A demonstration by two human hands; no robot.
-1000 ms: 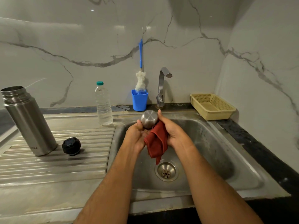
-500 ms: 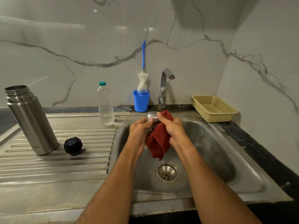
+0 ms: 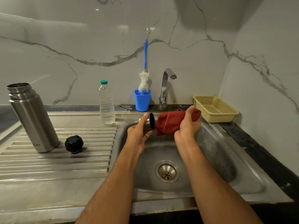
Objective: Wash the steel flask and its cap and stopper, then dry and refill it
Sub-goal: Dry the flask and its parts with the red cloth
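Observation:
Over the back of the sink (image 3: 252,180) my left hand (image 3: 139,135) grips the steel cap (image 3: 148,122), turned on its side with its black-lined mouth facing right. My right hand (image 3: 187,126) holds a bunched red cloth (image 3: 171,123), which touches the cap's mouth. The open steel flask (image 3: 33,117) stands upright on the ribbed drainboard (image 3: 56,162) at the left. Its black stopper (image 3: 74,144) lies just right of the flask's base.
A clear water bottle (image 3: 106,102) with a teal lid stands at the drainboard's back. A blue cup (image 3: 142,101) holding a bottle brush (image 3: 144,81) and the tap (image 3: 165,88) stand behind the sink. A yellow basket (image 3: 215,109) sits at the back right, by the side wall.
The cap has turned from dome-up onto its side, mouth toward the cloth. My right hand has moved the cloth from under the cap out to its right.

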